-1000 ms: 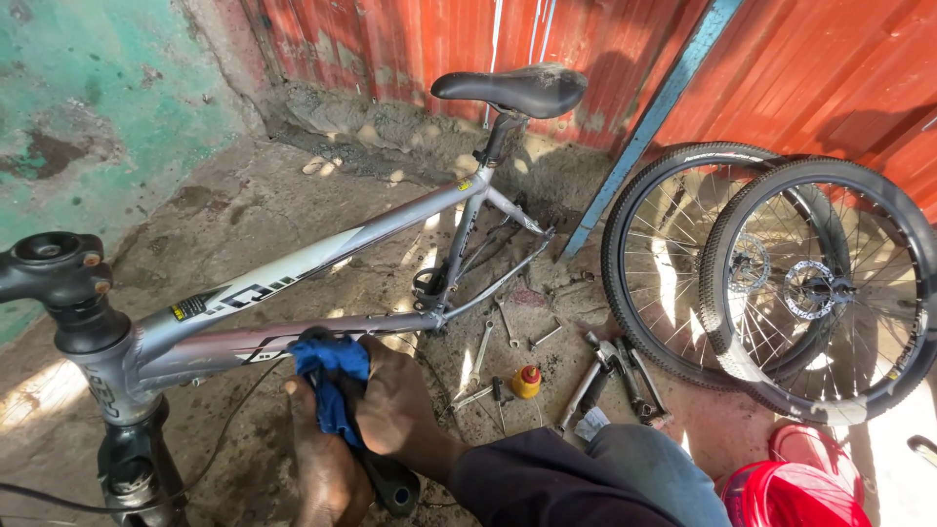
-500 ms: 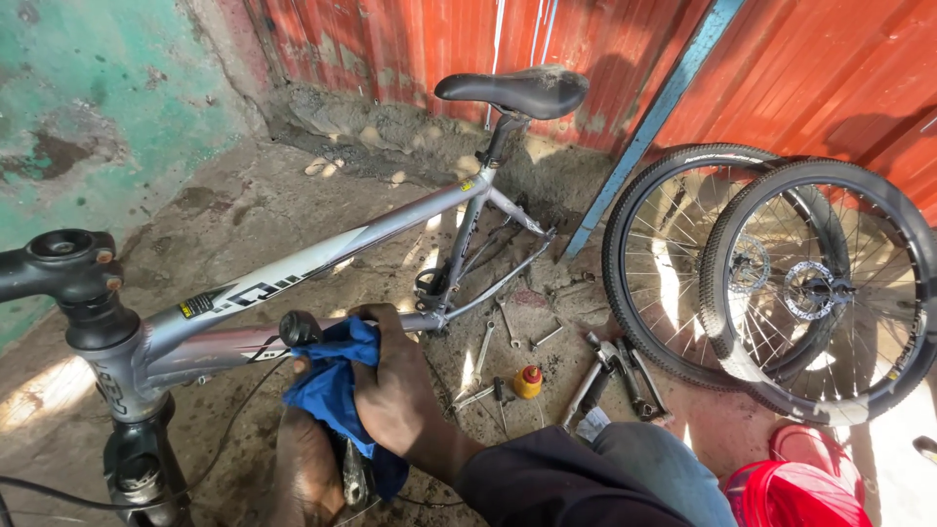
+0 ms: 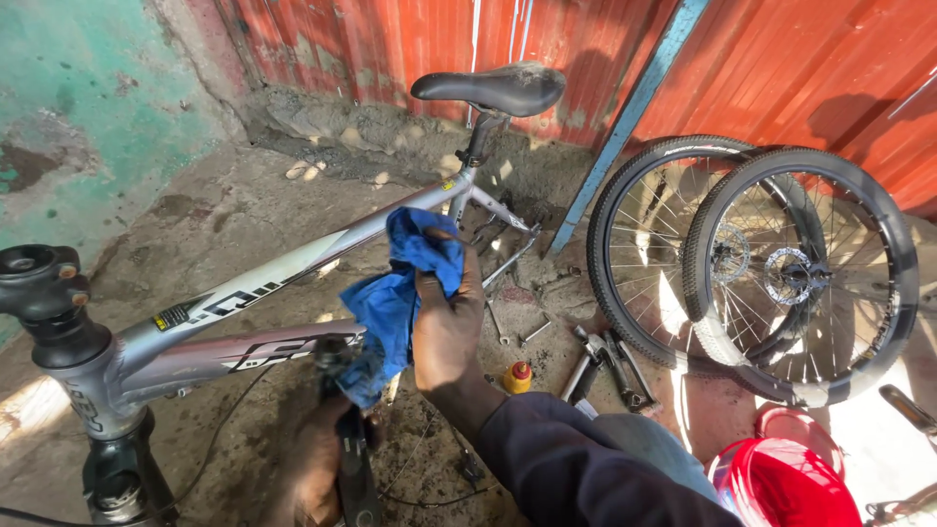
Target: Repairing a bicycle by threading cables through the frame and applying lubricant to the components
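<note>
Blue rag [image 3: 395,293] sits bunched against the silver bicycle frame [image 3: 283,273], and the right hand [image 3: 447,327] has its fingers [image 3: 444,249] curled tight over the cloth, pinching it onto the top tube just below the black saddle [image 3: 493,88]. Lower down, the left hand [image 3: 317,468] is wrapped closed around a dark bar-shaped part [image 3: 353,478] under the rag, while spanners [image 3: 605,366] and a small yellow bottle [image 3: 517,378] lie on the floor right of the fingers, with two wheels [image 3: 781,263] leaning beyond.

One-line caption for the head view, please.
Right hand presses a blue rag on a grey bike frame; left hand holds a dark part below.
</note>
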